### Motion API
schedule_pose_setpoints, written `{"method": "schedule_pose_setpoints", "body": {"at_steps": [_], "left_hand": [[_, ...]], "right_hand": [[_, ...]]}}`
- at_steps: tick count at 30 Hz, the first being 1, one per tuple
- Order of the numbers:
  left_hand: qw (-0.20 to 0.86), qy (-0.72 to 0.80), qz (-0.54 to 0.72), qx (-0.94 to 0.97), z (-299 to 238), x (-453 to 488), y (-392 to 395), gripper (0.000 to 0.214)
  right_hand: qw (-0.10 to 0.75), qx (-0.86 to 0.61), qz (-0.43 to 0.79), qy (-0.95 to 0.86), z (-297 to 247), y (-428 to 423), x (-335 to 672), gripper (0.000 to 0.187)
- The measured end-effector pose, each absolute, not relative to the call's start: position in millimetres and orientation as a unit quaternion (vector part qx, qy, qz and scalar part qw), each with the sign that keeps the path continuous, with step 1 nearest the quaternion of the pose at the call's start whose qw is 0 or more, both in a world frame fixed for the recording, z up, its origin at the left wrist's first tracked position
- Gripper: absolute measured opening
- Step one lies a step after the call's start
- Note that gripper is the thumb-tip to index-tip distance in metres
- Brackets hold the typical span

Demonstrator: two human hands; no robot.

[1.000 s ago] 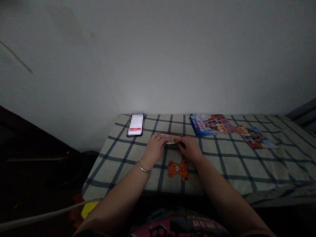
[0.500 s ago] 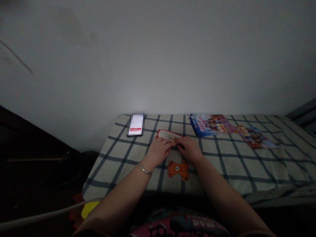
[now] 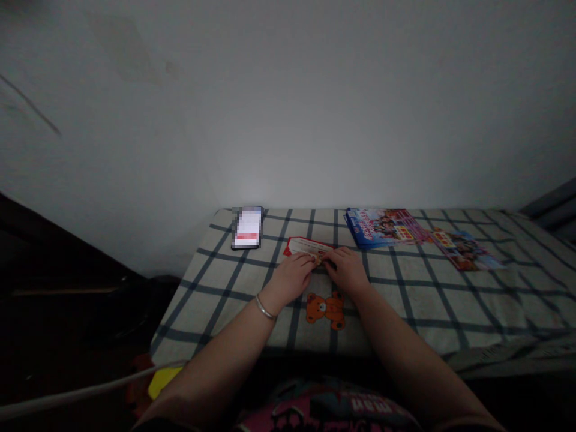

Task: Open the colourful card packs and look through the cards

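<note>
A red-bordered white sheet of printed paper (image 3: 310, 245) lies on the checked cloth in front of me, its near part drawn in under my fingers. My left hand (image 3: 293, 273), with a silver bangle on its wrist, presses the near left part with bent fingers. From the other side my right hand (image 3: 346, 269) grips the paper's near right edge, fingertips close to the left ones. Whether the paper is folded under the fingertips is hard to see. An orange bear picture (image 3: 324, 310) shows on the cloth just below the hands.
A lit phone (image 3: 248, 228) lies at the back left of the table. Several colourful leaflets (image 3: 382, 227) are stacked at the back right, and another leaflet (image 3: 468, 249) lies beside them. A bare wall (image 3: 288, 120) rises behind the checked tablecloth (image 3: 414, 300).
The fingers of my left hand have shifted slightly towards me and bent more along the paper. My right hand stays almost where it was; the leaflets and phone have not moved.
</note>
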State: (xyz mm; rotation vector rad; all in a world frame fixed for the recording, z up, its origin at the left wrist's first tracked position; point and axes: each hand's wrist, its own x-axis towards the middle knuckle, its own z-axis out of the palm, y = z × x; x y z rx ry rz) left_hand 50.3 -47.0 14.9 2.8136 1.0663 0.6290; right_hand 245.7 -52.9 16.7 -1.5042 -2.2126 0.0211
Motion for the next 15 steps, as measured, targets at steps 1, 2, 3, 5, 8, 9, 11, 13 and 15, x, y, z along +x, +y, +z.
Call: {"method": "schedule_pose_setpoints", "body": {"at_steps": [1, 2, 3, 5, 8, 9, 11, 13, 15], "left_hand": [[0.04, 0.346, 0.205, 0.915, 14.4, 50.7, -47.0, 0.03], [0.044, 0.346, 0.204, 0.915, 14.0, 51.1, -47.0, 0.03], [0.045, 0.345, 0.204, 0.915, 13.8, 51.4, -47.1, 0.031], [0.041, 0.343, 0.205, 0.916, 14.0, 52.1, -47.3, 0.03], [0.03, 0.341, 0.203, 0.917, 15.2, 52.9, -47.8, 0.03], [0.027, 0.341, 0.202, 0.918, 15.6, 53.0, -48.1, 0.031], [0.022, 0.343, 0.199, 0.918, 16.4, 53.2, -48.6, 0.03], [0.018, 0.342, 0.196, 0.919, 17.3, 53.5, -49.2, 0.03], [0.013, 0.338, 0.194, 0.921, 18.3, 53.9, -49.8, 0.029]], "right_hand": [[0.228, -0.551, 0.004, -0.803, 16.3, -52.6, 245.2, 0.013], [0.225, -0.555, 0.0, -0.801, 16.0, -52.5, 244.6, 0.012], [0.221, -0.559, -0.003, -0.8, 16.0, -52.4, 243.9, 0.012], [0.215, -0.565, -0.011, -0.797, 16.6, -52.7, 242.5, 0.012], [0.214, -0.569, -0.021, -0.793, 17.8, -53.4, 240.4, 0.012], [0.214, -0.57, -0.024, -0.793, 18.0, -53.5, 239.9, 0.012], [0.212, -0.575, -0.029, -0.79, 17.9, -53.4, 239.0, 0.012], [0.205, -0.581, -0.032, -0.787, 17.5, -53.1, 238.4, 0.012], [0.198, -0.587, -0.035, -0.785, 17.2, -52.9, 238.0, 0.012]]}}
